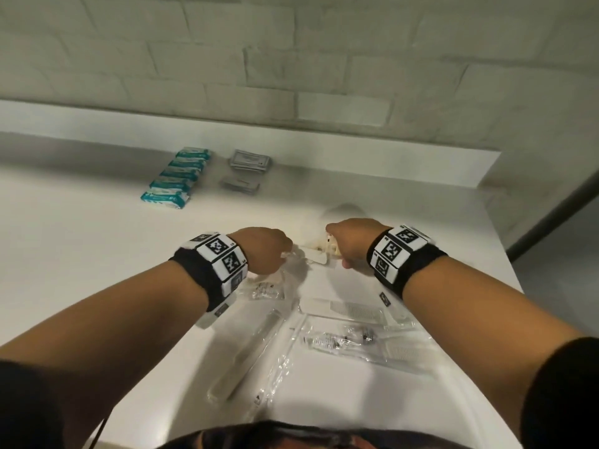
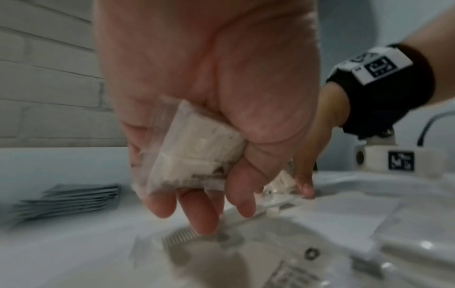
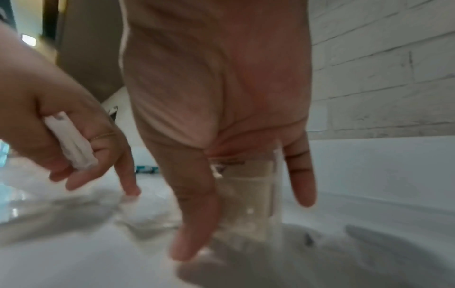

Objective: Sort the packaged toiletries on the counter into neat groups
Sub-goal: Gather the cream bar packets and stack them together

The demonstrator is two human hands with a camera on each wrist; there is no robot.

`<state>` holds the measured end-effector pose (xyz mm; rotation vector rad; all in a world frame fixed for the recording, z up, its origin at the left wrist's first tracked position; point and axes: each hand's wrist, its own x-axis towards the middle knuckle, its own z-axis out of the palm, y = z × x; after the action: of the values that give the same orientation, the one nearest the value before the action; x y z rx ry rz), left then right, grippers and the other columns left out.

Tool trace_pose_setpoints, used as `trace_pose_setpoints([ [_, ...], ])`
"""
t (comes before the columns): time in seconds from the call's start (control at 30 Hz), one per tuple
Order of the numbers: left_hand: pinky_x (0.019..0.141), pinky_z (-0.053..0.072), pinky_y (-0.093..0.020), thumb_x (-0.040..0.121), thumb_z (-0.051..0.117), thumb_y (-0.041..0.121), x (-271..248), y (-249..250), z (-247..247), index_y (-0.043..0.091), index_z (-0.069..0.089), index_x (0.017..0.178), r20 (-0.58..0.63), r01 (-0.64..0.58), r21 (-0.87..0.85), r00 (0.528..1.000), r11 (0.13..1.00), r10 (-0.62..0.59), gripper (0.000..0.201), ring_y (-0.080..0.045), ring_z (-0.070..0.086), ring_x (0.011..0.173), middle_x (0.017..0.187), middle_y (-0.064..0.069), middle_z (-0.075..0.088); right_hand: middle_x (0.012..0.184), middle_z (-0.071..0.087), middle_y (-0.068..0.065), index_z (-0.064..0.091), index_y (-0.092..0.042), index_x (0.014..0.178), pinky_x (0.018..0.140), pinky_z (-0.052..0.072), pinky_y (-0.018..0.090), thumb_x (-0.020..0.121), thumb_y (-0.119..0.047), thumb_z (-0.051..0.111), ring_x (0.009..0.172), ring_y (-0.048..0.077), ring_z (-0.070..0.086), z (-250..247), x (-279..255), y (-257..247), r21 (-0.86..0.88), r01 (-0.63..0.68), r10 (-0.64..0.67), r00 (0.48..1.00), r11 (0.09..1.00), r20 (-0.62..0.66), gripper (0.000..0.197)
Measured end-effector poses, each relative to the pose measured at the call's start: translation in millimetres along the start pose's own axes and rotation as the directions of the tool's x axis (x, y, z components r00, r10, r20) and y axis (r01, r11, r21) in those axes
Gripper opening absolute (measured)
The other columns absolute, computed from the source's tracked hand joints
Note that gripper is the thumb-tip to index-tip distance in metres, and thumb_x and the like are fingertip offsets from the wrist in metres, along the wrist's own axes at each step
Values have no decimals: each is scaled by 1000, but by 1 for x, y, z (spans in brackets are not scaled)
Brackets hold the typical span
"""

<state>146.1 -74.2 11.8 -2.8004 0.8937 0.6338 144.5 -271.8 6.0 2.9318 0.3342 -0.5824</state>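
On the white counter (image 1: 81, 254), my left hand (image 1: 269, 251) grips a small clear packet (image 2: 197, 152) of cream-white pads between palm and thumb, just above the surface. In the left wrist view that hand's fingers (image 2: 202, 214) curl down over a packaged comb (image 2: 179, 235). Beside it, my right hand (image 1: 350, 241) holds another clear cream-filled packet (image 3: 246, 187) upright against the counter, pinched between its fingers (image 3: 189, 233). The left hand's packet (image 3: 71, 144) also shows in the right wrist view.
A row of teal packs (image 1: 176, 178) and two piles of grey sachets (image 1: 249, 160) lie at the back near the brick wall. Clear packets of combs (image 1: 353, 309), a long toothbrush (image 1: 249, 348) and a small tube kit (image 1: 340, 340) are scattered near me. The counter ends at the right (image 1: 505, 254).
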Motion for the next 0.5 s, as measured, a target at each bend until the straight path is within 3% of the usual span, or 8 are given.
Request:
trace_pose_setpoints([
  [0.1, 94, 43, -33, 97, 39, 29, -9, -4, 6, 21, 54, 122, 16, 24, -35, 1000, 999, -24, 31, -21, 53, 115, 129, 1, 54, 121, 62, 3, 29, -37, 145, 82, 55, 36, 75, -10, 71, 97, 26, 64, -1, 3, -9, 115, 33, -35, 999, 993, 15, 86],
  [0.17, 98, 43, -34, 97, 41, 33, -16, -5, 10, 23, 53, 127, 18, 34, -43, 999, 999, -33, 35, -21, 52, 119, 134, 3, 52, 126, 61, 2, 27, -43, 145, 84, 54, 35, 73, -10, 73, 100, 25, 63, -1, 3, -16, 131, 95, -98, 995, 987, 19, 92],
  [0.27, 95, 47, -35, 92, 48, 30, -24, -10, 19, 19, 57, 122, 26, 41, -15, 999, 999, -40, 33, -22, 55, 115, 128, 2, 53, 125, 60, 2, 39, -34, 140, 85, 46, 33, 76, -14, 76, 108, 24, 58, 5, -1, -19, 120, 79, -83, 996, 990, 30, 76],
  [0.43, 88, 49, -36, 91, 47, 31, -33, -17, 30, 18, 59, 111, 19, 39, 35, 999, 999, -40, 27, -24, 56, 110, 117, -1, 54, 118, 51, 3, 52, -22, 121, 84, 46, 35, 73, -40, 77, 104, 25, 55, 10, -13, -17, 61, -60, 61, 998, 996, -29, 58],
  [0.5, 86, 48, -33, 93, 44, 29, -35, -16, 31, 16, 60, 113, -31, 45, 11, 999, 999, -45, 29, -24, 58, 106, 118, -3, 53, 113, 53, 2, 52, -19, 115, 82, 49, 34, 71, -37, 77, 98, 23, 56, 12, -19, -18, 81, -91, 92, 996, 993, -6, 54],
])
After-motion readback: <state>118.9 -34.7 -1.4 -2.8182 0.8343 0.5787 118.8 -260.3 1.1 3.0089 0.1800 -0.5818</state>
